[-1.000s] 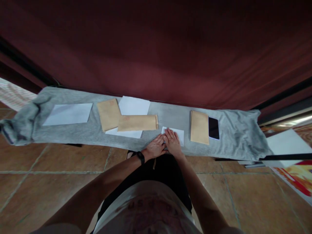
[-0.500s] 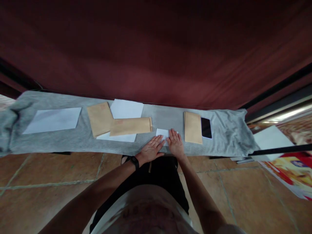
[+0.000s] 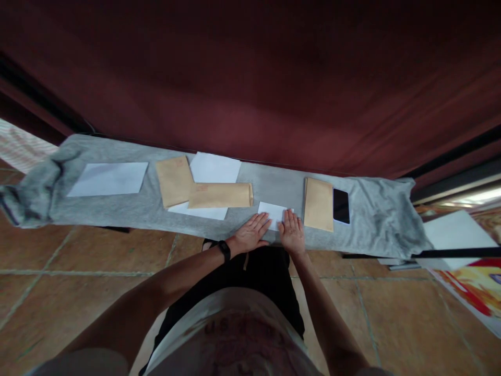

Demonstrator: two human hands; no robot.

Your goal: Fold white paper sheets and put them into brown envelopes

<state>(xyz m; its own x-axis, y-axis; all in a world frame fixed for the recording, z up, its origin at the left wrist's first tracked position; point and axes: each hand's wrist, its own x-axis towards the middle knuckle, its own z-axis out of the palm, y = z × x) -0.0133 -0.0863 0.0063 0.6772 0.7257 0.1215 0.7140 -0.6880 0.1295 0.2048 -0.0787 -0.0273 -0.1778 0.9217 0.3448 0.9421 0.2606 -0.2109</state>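
A small piece of white paper (image 3: pixel 273 213), seemingly folded, lies on the grey cloth near its front edge. My left hand (image 3: pixel 251 233) rests flat with its fingertips on the paper's left side. On the right side of the same paper lies my right hand (image 3: pixel 292 233), palm down, fingers stretched out. Both hands partly cover the paper. To the left are two brown envelopes, one lying crosswise (image 3: pixel 219 195) and one tilted (image 3: pixel 174 180), with white sheets (image 3: pixel 215 168) under them. Right of my hands lies another stack of brown envelopes (image 3: pixel 319 203).
A dark-screened phone (image 3: pixel 341 206) lies beside the right-hand envelopes. One white sheet (image 3: pixel 109 178) is at the far left of the grey cloth (image 3: pixel 129 214). Behind rises a dark red curtain (image 3: pixel 250 94). At lower right are white papers (image 3: pixel 457 235) and a colourful printed package (image 3: pixel 477 284).
The view has shifted and turned slightly. My hands have spread a little apart on the small white paper, so more of it shows between them.
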